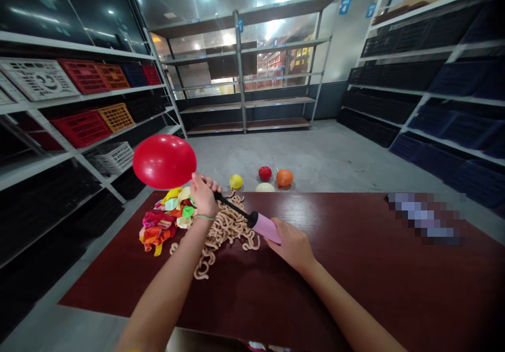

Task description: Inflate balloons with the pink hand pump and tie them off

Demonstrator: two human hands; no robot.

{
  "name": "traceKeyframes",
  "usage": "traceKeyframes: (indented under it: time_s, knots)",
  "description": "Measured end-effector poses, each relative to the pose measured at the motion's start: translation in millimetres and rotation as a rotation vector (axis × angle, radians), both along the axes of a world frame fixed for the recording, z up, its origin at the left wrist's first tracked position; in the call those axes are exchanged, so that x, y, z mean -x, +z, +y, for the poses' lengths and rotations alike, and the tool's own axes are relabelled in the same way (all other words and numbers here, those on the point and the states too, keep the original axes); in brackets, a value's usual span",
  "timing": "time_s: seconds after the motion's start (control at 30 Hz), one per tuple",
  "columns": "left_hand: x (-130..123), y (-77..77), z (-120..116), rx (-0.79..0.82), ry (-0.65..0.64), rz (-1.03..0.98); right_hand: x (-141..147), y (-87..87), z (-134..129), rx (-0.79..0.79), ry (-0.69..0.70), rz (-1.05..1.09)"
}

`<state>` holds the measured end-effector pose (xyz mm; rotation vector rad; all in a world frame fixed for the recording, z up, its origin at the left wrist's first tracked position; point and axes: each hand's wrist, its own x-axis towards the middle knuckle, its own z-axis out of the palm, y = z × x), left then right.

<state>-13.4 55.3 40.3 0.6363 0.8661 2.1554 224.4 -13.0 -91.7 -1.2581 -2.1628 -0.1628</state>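
A large inflated red balloon (164,161) is at my left hand (205,197), whose fingers are closed round the balloon's neck and the black end of a hand pump. My right hand (294,244) grips the pink barrel of the pump (266,227); its black rod shows between the two hands. Below and beside my left hand, a pile of uninflated balloons (158,228) in red, orange, yellow and green lies on the dark red table (335,273). Next to it lies a heap of beige curly strands (224,225), partly hidden by my left arm.
On the floor beyond the table are a yellow balloon (235,181), a red one (264,173), an orange one (284,178) and a pale one (265,188). A blurred object (424,215) lies at the table's right. Shelves with crates (82,128) flank the room.
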Motion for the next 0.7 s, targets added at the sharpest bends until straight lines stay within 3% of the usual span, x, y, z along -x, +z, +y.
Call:
traceKeyframes:
  time_s: [0.07,0.13,0.3,0.4,0.5,0.7]
  knots:
    - [6.1,7.6,2.0,-0.011,0.043,-0.018,1.6,-1.3,0.9,-0.014,-0.010,0.004]
    - [-2.0,2.7,0.4,0.002,0.057,-0.044,3.4,-2.7,1.8,-0.033,-0.030,0.006]
    - [-59.2,-39.3,-12.5,0.047,-0.060,-0.032,4.4,-3.8,2.2,-0.046,-0.082,0.011]
    - [-78.7,-51.6,-16.6,0.050,-0.129,0.003,1.7,-3.0,0.8,-0.025,-0.072,0.012]
    - [-66.0,-40.5,-13.2,0.041,-0.129,0.014,-0.6,-1.7,-0.7,0.016,-0.044,0.017]
    - [-0.9,8.2,0.7,0.011,-0.008,-0.007,0.1,1.1,0.1,0.024,-0.006,0.011]
